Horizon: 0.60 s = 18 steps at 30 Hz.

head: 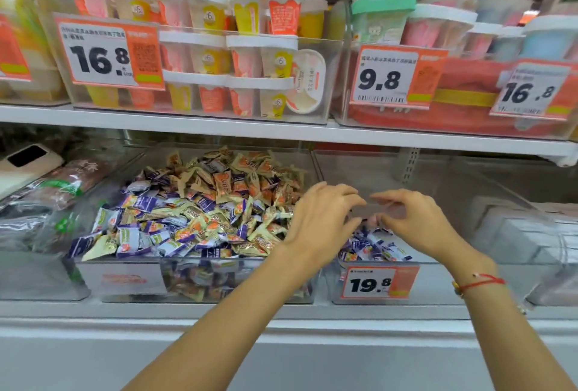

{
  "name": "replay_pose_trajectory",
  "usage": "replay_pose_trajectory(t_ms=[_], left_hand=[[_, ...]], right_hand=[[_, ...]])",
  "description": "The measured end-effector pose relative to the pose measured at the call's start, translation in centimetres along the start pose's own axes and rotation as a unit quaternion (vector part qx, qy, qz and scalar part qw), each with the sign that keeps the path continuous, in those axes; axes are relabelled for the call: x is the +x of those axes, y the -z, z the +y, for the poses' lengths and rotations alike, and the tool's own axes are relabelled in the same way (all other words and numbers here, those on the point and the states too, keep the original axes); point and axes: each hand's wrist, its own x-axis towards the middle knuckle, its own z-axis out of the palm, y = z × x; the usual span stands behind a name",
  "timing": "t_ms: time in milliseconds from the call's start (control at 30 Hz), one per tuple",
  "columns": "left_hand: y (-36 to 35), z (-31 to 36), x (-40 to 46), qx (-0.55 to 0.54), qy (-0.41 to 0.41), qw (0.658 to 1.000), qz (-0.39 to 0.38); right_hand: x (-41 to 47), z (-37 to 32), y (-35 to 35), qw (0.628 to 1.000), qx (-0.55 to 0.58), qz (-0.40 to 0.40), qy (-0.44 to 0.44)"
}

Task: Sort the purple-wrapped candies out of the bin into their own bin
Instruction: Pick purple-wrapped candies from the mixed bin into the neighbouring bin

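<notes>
A clear bin on the lower shelf is heaped with mixed candies, purple-wrapped and gold or orange ones. To its right a second clear bin with a 19.8 price tag holds a small pile of purple-wrapped candies at its front left corner. My left hand hovers over the divide between the two bins, fingers bent and spread, with nothing visible in it. My right hand hangs over the small purple pile, fingers loosely curled, holding nothing that I can see. A red string bracelet circles the right wrist.
The shelf above overhangs the bins and carries clear boxes of white-lidded cups with price tags 16.8 and 9.8. Dark bagged goods lie left of the candy bin. Another clear bin stands at the right.
</notes>
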Motion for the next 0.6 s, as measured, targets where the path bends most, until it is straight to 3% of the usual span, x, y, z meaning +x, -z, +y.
replay_pose_trajectory(t_ms=[167,333,500,600], left_hand=[[3.2,-2.6,-3.5,0.009,0.028,0.999,0.043],[8.7,-8.7,-9.3,0.094,0.107,0.985,0.098],[14.4,-15.7,-14.1,0.189,0.254,0.933,0.171],[15.7,-17.6,-15.6,0.197,0.307,0.918,0.155]], right_hand=[[-0.5,-2.7,0.3,0.993,0.065,0.082,0.045],[-1.1,-9.6,-1.5,0.972,0.112,0.147,0.142],[-0.1,-17.2,-5.8,0.968,0.120,0.033,0.218],[2.2,-22.1,-8.9,0.956,0.087,-0.043,0.276]])
